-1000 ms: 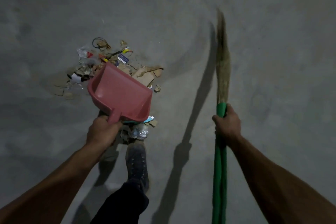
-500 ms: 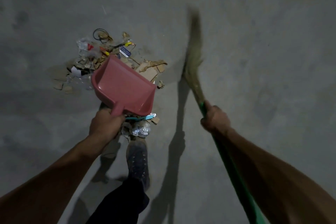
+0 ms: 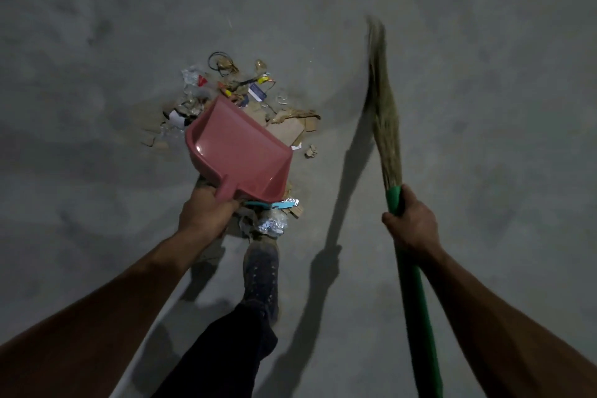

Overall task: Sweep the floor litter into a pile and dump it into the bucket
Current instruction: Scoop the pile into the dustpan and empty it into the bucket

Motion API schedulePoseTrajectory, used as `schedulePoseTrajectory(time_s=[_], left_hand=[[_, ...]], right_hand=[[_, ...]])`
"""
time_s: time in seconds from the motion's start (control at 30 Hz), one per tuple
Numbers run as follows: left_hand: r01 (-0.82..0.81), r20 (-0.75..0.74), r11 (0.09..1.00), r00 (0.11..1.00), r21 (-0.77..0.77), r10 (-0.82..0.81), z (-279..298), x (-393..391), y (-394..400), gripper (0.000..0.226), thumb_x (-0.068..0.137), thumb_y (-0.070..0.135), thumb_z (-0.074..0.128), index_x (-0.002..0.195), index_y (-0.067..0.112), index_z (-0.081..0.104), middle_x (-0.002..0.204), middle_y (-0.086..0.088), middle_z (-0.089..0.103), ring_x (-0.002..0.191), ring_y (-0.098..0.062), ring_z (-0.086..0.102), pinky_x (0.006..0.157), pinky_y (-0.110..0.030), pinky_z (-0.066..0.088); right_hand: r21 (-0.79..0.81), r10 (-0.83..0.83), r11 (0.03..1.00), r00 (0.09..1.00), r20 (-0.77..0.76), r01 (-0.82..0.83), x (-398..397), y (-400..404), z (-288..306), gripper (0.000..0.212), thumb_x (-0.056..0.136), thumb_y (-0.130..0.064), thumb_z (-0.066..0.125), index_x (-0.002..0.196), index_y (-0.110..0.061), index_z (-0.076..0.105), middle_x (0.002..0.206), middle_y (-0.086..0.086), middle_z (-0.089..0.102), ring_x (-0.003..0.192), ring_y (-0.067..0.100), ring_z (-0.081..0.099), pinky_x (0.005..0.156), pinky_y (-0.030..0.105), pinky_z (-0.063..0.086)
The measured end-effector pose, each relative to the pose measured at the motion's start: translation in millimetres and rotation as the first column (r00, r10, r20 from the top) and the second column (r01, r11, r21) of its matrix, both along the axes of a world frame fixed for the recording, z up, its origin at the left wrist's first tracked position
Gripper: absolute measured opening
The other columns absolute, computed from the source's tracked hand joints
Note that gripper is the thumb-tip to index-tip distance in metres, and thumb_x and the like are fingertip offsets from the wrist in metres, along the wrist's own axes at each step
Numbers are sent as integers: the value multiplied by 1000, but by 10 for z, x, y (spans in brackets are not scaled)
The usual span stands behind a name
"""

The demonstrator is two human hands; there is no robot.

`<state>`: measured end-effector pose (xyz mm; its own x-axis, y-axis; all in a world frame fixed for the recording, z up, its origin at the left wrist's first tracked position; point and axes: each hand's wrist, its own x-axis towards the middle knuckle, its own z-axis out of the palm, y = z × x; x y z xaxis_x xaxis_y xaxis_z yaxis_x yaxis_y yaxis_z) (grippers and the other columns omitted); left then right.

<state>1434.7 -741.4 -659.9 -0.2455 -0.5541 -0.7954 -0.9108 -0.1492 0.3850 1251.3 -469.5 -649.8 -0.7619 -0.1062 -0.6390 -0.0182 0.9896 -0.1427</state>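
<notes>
Litter (image 3: 258,113) lies piled on the floor (image 3: 97,42), centre. Left hand (image 3: 206,215) grips the dustpan (image 3: 239,152) handle, pan empty over the pile's near side. Right hand (image 3: 412,224) wraps the broom (image 3: 382,97), bristles well right of the pile. Step: loading the pan. Next: lower the pan, sweep litter in. No bucket in view.

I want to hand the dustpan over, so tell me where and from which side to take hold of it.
Grip the pink dustpan by its short stub handle, where the left hand already holds it. Come from the near side, towards the shoe: the open mouth faces away, into the litter pile.
</notes>
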Motion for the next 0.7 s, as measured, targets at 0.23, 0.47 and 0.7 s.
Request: schedulePoseTrajectory(time_s=[0.23, 0.47, 0.7], left_hand=[[-61, 26, 998, 998, 24, 60, 78, 123, -86, 26, 56, 34, 60, 70, 12, 59, 77, -18, 67, 78, -43, 66, 67, -44, 52], [-139, 21, 990, 990, 14, 139, 370, 130, -97, 19, 79, 19, 67, 66, 12, 55, 56, -11, 58, 50, -26, 55, 57, -32, 45], [-226, -1, 974, 974, 22, 226, 477, 343, 22, 10, 89, 11, 63, 80, 9, 59, 58, -9, 55, 43, -17, 49, 40, -21, 38]], right_hand=[[93, 334, 929, 922, 197, -357, 195, -518, -256, 57, 89, -18, 56, 142, -22, 36, 105, 10, 52, 80, 26, 53, 59, 29, 44], [19, 397, 917, 916, 48, -398, 296, -381, 266, 71, 95, -27, 56, 155, -23, 18, 116, 14, 52, 80, 29, 54, 60, 29, 41], [-112, 434, 889, 896, -97, -443, -371, -877, 342, 70, 92, -23, 60, 152, -22, 25, 113, 18, 54, 90, 33, 58, 71, 35, 47]])
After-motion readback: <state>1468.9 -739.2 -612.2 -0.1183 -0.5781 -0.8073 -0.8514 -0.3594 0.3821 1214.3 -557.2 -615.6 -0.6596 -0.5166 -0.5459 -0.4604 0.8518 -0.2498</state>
